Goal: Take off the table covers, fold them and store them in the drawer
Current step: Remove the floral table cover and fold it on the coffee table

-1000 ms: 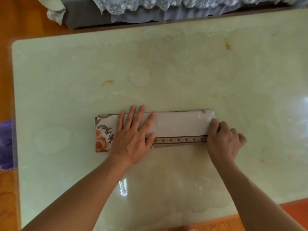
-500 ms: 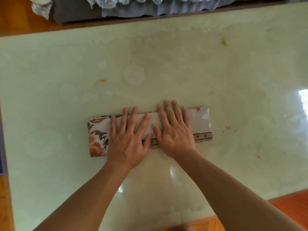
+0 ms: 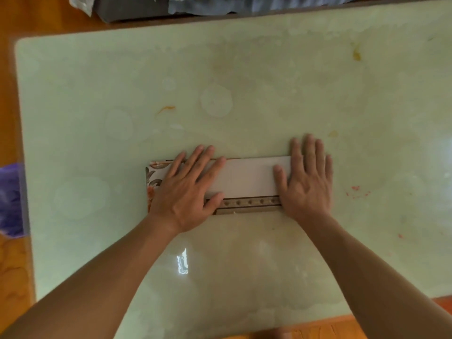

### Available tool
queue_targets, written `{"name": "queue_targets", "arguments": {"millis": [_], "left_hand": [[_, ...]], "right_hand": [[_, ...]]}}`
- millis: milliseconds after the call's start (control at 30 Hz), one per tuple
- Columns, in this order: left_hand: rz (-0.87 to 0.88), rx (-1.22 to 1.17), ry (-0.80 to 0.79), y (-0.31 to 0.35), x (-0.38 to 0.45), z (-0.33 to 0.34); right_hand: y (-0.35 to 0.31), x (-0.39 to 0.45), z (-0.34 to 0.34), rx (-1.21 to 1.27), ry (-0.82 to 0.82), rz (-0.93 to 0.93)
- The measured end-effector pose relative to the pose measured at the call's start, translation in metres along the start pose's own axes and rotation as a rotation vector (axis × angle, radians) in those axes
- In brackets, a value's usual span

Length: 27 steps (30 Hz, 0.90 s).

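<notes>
A folded table cover, a long flat strip with a white back, brown patterned border and orange flowers at its left end, lies on the pale green glossy table. My left hand lies flat on its left part with the fingers spread. My right hand lies flat over its right end, fingers apart, pressing down. Neither hand grips anything. No drawer is in view.
A dark sofa edge with bluish and lace cloth runs along the table's far side. A purple bag sits at the left edge. Orange wooden floor surrounds the table. The tabletop bears stains and ring marks.
My right hand slid from the middle of the folded cover out to its right end. One second ago it was pinching that end; now it lies flat. The left hand stayed put.
</notes>
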<state>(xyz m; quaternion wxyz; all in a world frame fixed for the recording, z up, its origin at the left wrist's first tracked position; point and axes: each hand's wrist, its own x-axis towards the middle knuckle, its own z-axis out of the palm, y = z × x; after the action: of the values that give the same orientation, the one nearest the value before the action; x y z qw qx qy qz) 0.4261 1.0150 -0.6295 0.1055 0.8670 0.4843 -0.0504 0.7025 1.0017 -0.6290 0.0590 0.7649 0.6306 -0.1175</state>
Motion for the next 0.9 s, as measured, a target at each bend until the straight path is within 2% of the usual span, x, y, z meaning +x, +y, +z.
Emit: {"name": "queue_targets", "arguments": {"millis": [167, 367, 467, 533, 633, 733, 900], "left_hand": [[-0.156, 0.019, 0.028, -0.035, -0.016, -0.003], [-0.196, 0.051, -0.040, -0.032, -0.014, -0.008], [-0.274, 0.044, 0.103, 0.001, -0.013, -0.024], [-0.214, -0.063, 0.169, 0.046, 0.011, -0.026], [-0.153, -0.115, 0.093, 0.098, 0.049, -0.010], [-0.173, -0.069, 0.018, 0.103, 0.057, 0.005], [-0.172, -0.083, 0.034, 0.104, 0.058, 0.006]], "right_hand": [[0.003, 0.000, -0.005, -0.005, -0.037, -0.028], [-0.002, -0.001, -0.004, -0.035, -0.029, -0.012], [-0.001, 0.000, -0.008, -0.023, -0.035, -0.013], [-0.001, 0.000, -0.007, -0.016, -0.042, -0.023], [0.002, -0.001, -0.005, 0.009, -0.025, -0.031], [0.003, 0.001, 0.000, 0.005, -0.036, -0.037], [-0.003, -0.003, -0.016, 0.059, 0.013, -0.078]]}}
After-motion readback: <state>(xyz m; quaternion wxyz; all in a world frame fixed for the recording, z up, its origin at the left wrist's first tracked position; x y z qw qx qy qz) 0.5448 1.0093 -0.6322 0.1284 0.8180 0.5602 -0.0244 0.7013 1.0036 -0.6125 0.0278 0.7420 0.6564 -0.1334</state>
